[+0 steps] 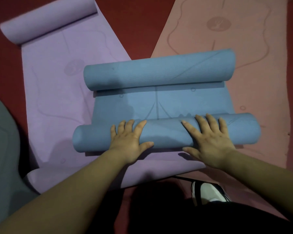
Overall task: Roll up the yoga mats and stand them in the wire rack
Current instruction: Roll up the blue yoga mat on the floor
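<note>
A blue yoga mat (159, 102) lies across the middle of the floor, curled into a roll at both ends. The near roll (166, 132) lies under both my hands. My left hand (128, 141) presses flat on its left half, fingers spread. My right hand (211, 141) presses flat on its right half, fingers spread over the top. The far roll (159, 70) lies untouched behind a short flat stretch of mat. No wire rack is in view.
A purple mat (57, 81) lies under the blue one on the left, its far end curled into a roll (47, 21). A pink mat (243, 48) lies flat on the right. A grey mat (3, 141) is at the left edge. My white shoe (208, 191) stands on the red floor (134, 22).
</note>
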{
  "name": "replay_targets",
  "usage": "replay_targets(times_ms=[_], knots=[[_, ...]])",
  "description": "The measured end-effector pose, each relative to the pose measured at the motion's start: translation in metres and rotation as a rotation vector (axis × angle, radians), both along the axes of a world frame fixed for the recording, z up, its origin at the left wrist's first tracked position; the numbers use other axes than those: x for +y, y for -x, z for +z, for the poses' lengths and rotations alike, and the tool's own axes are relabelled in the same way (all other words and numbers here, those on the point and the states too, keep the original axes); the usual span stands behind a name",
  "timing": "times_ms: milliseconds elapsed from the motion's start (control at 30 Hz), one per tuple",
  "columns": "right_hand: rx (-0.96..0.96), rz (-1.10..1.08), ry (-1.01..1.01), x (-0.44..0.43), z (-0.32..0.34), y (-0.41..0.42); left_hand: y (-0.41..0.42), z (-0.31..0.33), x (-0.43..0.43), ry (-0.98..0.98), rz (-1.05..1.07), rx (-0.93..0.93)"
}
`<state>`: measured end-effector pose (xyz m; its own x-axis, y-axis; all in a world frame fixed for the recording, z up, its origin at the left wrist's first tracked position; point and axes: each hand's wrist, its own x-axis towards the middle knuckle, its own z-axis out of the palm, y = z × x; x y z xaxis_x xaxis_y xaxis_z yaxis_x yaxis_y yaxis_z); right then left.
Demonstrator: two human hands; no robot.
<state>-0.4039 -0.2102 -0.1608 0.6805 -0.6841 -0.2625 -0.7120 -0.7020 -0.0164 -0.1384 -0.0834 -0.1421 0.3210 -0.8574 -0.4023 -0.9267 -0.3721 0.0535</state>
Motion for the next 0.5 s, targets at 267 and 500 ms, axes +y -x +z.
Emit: replay_targets(times_ms=[267,500], knots=[[0.026,0.001,-0.014,-0.009,-0.002,-0.002,0.008,-0.004,0.007,0.096,-0.016,-0.036],[0.060,0.018,-0.030,-0.026,0.004,-0.009,0.014,-0.012,0.008,0.119,-0.033,-0.059]])
